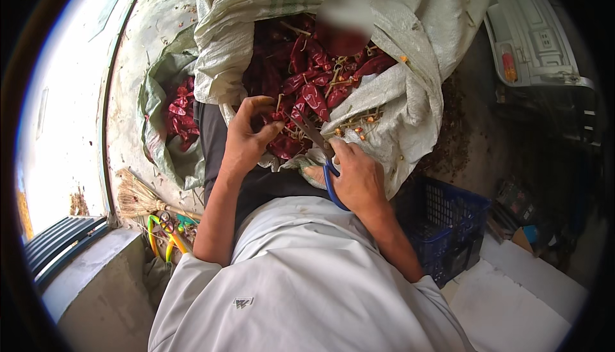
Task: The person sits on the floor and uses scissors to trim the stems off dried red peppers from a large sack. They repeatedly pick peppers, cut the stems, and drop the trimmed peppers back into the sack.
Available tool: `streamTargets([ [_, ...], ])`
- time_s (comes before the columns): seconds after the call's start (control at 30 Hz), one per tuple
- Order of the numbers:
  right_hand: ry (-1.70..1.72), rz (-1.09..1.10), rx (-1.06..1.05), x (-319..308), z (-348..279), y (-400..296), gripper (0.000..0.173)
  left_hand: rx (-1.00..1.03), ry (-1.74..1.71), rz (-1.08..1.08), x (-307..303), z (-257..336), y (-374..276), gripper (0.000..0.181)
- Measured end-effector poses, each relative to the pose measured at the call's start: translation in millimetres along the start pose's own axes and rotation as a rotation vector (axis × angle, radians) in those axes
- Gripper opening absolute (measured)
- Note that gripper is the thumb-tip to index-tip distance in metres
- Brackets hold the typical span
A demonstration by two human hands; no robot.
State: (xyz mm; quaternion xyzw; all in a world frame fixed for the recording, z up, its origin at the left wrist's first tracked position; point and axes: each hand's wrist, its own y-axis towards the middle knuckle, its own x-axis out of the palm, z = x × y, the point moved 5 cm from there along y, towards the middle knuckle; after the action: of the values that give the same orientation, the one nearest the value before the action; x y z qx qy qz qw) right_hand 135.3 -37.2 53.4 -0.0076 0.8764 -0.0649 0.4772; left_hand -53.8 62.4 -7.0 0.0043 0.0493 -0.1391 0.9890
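Observation:
A large white woven sack (408, 92) lies open across my lap, filled with dried red chili peppers (312, 97). Over its near edge, my left hand (250, 133) pinches a dried red chili (274, 117) whose pale stem points up. My right hand (358, 174) grips blue-handled scissors (331, 184). Their dark blades are parted and reach toward the chili in my left hand. Cut stems and orange chili caps (362, 128) lie scattered on the sack's fold near my right hand.
To the left stands a green-white sack (149, 97) holding more red chilies (181, 112). A straw broom (137, 193) lies below it, near a yellow-green tubular object (168, 239). At right are a blue plastic crate (447, 212) and the rear of a white vehicle (538, 30).

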Motion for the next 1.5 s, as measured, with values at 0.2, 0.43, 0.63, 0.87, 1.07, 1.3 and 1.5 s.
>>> streamTargets([
  [0.2,-0.069,0.011,-0.029,3,-6,1,0.056,0.054,0.392,-0.023,11,19,-7,0.07],
  [0.43,0.232,-0.059,0.015,17,5,-4,0.043,0.058,0.336,-0.112,19,34,-9,0.048],
  [0.63,0.508,-0.167,0.158,33,16,-31,0.047,0.038,0.318,-0.169,32,23,-29,0.029],
  [0.87,0.86,-0.135,0.207,34,23,-43,0.048,0.052,0.3,-0.138,44,29,-38,0.028],
  [1.07,1.037,-0.153,0.236,35,32,-46,0.047,-0.028,0.068,-0.141,57,13,-47,0.022],
  [1.3,1.595,0.075,0.188,7,43,-42,0.036,-0.125,0.007,-0.162,65,17,-54,0.017],
  [1.5,1.703,0.59,-0.185,-126,92,11,0.054,-0.301,-0.035,-0.05,44,-21,-57,0.008],
])
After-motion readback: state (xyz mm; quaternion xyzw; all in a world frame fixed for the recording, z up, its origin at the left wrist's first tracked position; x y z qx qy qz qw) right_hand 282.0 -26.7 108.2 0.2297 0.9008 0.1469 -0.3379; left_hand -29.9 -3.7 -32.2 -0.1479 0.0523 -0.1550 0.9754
